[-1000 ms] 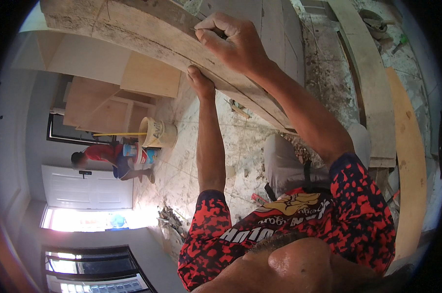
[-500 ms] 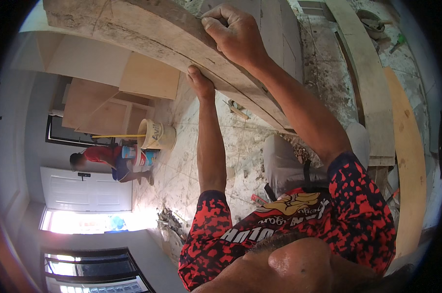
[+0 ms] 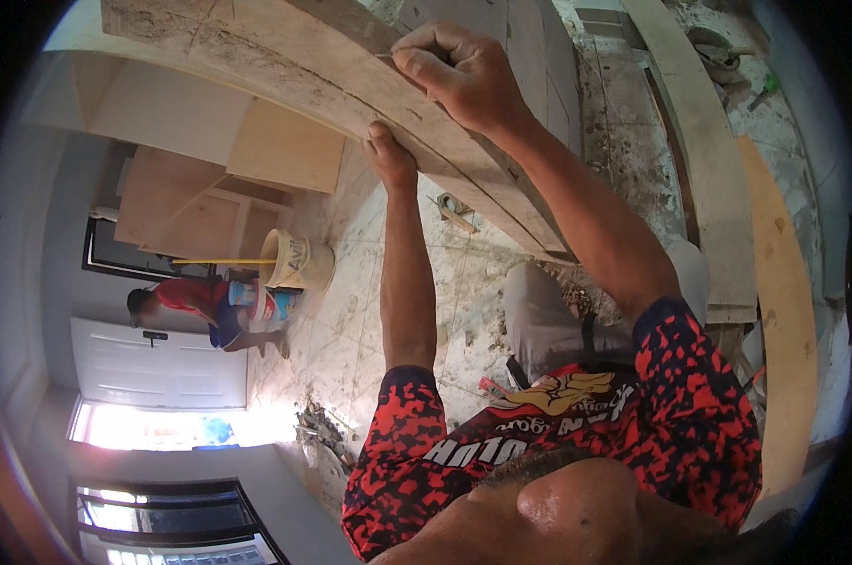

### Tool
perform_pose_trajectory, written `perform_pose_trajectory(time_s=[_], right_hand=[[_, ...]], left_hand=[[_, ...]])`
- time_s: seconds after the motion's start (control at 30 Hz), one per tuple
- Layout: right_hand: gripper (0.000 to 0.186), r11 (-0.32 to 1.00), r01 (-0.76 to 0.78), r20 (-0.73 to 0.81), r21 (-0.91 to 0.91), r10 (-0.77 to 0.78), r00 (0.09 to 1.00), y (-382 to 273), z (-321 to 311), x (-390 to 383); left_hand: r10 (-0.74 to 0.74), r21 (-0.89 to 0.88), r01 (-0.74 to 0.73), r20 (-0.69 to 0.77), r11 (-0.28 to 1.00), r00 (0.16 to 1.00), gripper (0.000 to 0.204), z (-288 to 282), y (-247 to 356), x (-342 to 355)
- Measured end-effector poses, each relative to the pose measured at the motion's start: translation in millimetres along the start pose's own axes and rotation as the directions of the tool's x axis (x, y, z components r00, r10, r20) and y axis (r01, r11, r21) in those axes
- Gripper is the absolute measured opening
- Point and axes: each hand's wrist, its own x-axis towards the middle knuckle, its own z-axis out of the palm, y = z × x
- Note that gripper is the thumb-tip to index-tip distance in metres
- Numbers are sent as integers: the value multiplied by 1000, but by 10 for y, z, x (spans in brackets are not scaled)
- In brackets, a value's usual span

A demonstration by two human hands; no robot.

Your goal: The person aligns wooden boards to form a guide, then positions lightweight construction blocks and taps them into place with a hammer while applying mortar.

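Observation:
A long, dirty wooden plank (image 3: 257,71) runs diagonally across the top of the head view. My left hand (image 3: 392,156) grips its lower edge, with the thumb showing along the side. Above it, my right hand (image 3: 459,77) is closed at the plank's upper edge, fingers curled around a small thin item that is too hidden to name. Under the plank, some scraps and a round object (image 3: 454,212) lie on the dusty tiled floor.
A co-worker (image 3: 195,306) bends beside stacked buckets (image 3: 297,261) by a white door (image 3: 153,363). Plywood panels (image 3: 285,141) stand at left. Long boards (image 3: 774,282) lie at right, near a tub (image 3: 716,52) and a green-handled tool (image 3: 767,89). Debris (image 3: 318,433) sits lower left.
My right hand has moved slightly right and down along the plank compared with a second ago. My left hand has shifted very little. The co-worker remains bent by the buckets.

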Motion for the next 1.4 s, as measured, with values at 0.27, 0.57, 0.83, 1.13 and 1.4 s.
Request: perform_pose_trajectory(time_s=[0.27, 0.57, 0.83, 1.13, 1.4], right_hand=[[20, 994, -84, -124, -75, 74, 990, -54, 45, 57], [20, 992, -107, -80, -70, 102, 992, -37, 0, 55], [25, 984, -49, 80, -170, 63, 995, -118, -577, -684], [36, 227, -905, -273, -360, 902, 335, 897, -2244, -3249], [38, -90, -159, -79, -983, 994, -74, 1683, -2418, -3886]], left_hand=[[-6, 27, 7, -23, 1000, 1000, 64, -51, -77, 2], [-33, 13, 34, -26, 999, 999, 68, -17, -85, 24], [-19, -29, 19, -10, 999, 1000, 63, -38, -87, -27], [-7, -43, 0, -179, 999, 984, 76, 43, -107, 27], [-25, -86, 15, -120, 996, 992, 73, 195, -1, 65]])
